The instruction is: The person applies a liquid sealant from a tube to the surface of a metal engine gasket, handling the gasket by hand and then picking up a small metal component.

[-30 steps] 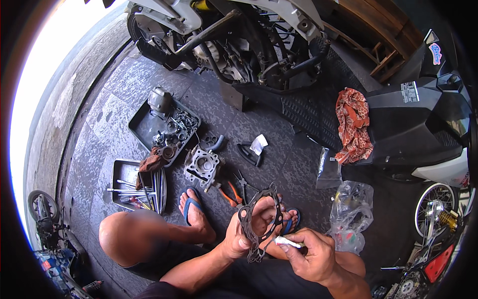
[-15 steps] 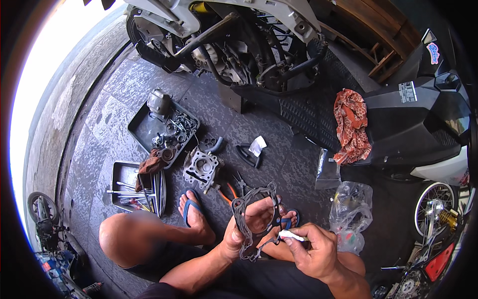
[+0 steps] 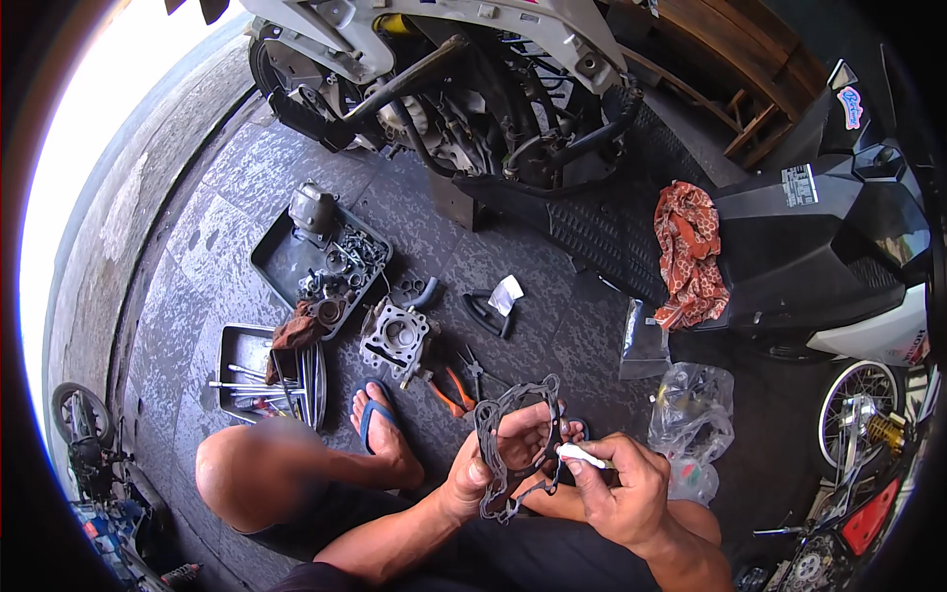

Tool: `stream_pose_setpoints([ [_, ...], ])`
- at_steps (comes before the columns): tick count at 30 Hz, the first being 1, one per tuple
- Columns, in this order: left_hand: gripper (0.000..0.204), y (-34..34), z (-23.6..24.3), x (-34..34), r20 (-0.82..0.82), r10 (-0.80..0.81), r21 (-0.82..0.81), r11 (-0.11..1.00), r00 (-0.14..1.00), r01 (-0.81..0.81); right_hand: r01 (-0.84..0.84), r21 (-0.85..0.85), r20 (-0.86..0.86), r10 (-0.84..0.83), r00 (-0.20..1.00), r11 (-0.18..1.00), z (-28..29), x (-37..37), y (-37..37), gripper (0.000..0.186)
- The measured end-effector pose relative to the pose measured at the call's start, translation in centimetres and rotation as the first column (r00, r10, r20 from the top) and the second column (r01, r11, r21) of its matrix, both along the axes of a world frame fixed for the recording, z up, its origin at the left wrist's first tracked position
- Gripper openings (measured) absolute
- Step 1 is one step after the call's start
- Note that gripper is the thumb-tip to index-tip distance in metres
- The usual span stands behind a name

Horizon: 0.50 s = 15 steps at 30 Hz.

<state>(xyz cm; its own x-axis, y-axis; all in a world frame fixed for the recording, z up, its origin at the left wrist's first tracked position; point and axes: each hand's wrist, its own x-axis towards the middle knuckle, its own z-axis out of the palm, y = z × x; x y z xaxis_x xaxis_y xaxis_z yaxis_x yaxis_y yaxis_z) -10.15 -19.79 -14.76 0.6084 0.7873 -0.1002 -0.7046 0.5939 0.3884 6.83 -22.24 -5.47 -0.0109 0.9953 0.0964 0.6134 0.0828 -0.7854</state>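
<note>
My left hand (image 3: 468,483) is closed on several thin, dark grey engine gaskets (image 3: 487,429), with a large opening showing my fingers behind them. In my right hand (image 3: 631,498), thumb and fingers pinch a small white tube (image 3: 580,455). The tube's tip points at the right edge of the gaskets; whether it touches them I cannot tell. Beyond my hands, a metal engine cylinder (image 3: 398,335) sits on the floor. Orange-handled pliers (image 3: 458,393) lie beside it, near another pair of dark pliers (image 3: 473,365).
To the left stand a tray of engine parts (image 3: 271,266) and a tool tray (image 3: 229,350), with a brown rag (image 3: 300,328) between. A partly stripped scooter (image 3: 552,178) spans the far side, a patterned red cloth (image 3: 688,257) on it. Clear plastic bags (image 3: 695,409) lie right.
The gaskets and my left hand have moved slightly right, closer to the tube. The tube has turned a little in my right hand. The whole view has shifted slightly.
</note>
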Motion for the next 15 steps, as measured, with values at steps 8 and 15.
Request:
stream_pose_setpoints([
  [8, 0.119, -0.3, 0.0, 0.2, 0.035, -0.039, -0.014, 0.999, 0.999, 0.04, -0.061, 0.045, -0.028, 0.062, 0.998, 0.997, 0.1, -0.2, 0.0, 0.015],
  [15, 0.114, -0.5, -0.6, 0.3, 0.044, -0.035, -0.003, 0.999, 0.998, 0.035, -0.165, -0.048, -0.051, 0.163, 0.985, 0.985, 1.2, -0.3, -0.3, 0.018],
])
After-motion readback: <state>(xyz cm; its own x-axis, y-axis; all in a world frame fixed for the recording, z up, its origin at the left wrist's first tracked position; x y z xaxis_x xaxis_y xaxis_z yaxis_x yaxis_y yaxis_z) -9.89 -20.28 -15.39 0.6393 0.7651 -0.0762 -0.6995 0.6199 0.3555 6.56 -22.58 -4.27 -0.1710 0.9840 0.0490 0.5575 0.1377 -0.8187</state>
